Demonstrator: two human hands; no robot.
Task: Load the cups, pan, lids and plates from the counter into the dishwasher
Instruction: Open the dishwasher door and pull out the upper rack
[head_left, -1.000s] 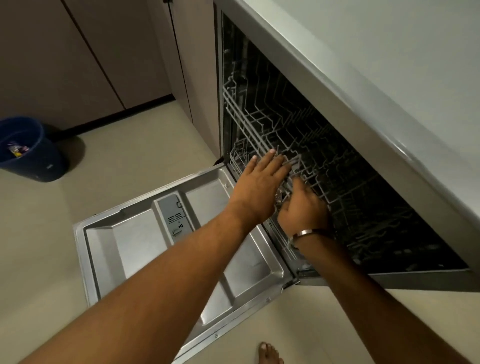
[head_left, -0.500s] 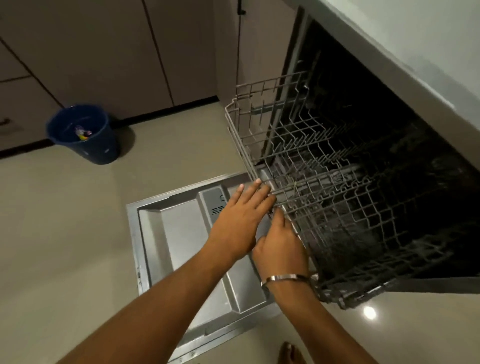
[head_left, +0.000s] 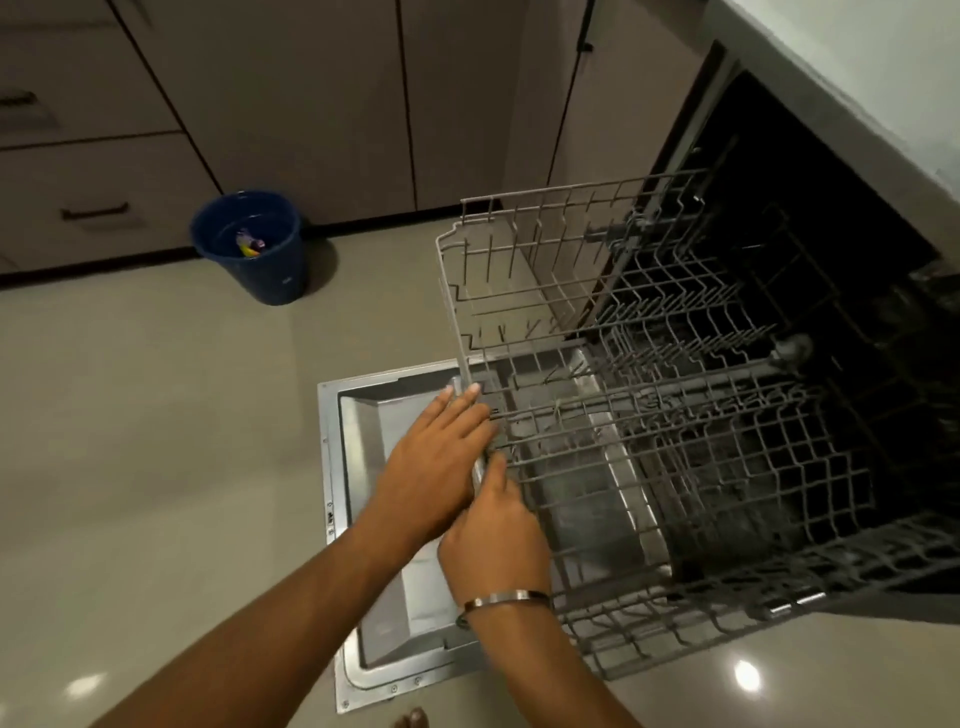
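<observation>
The dishwasher (head_left: 810, 218) stands open under the counter, its steel door (head_left: 363, 441) folded flat to the floor. An empty grey wire rack (head_left: 451, 312) is drawn out over the door. My left hand (head_left: 436, 462) lies on the rack's front rail with straight fingers over the wire. Just behind it, my right hand (head_left: 493, 535), with a metal bangle on the wrist, curls around the same rail. No cups, pan, lids or plates are in view.
A blue bin (head_left: 254, 249) with some rubbish in it stands on the floor at the left. Brown cabinets and drawers (head_left: 311, 104) line the back. The pale counter edge (head_left: 857, 62) overhangs the dishwasher at top right. My bare toes (head_left: 413, 719) show at the bottom.
The rack has slid out of the dishwasher over the door, with both my hands on its front rail. The view has swung back and to the left.
</observation>
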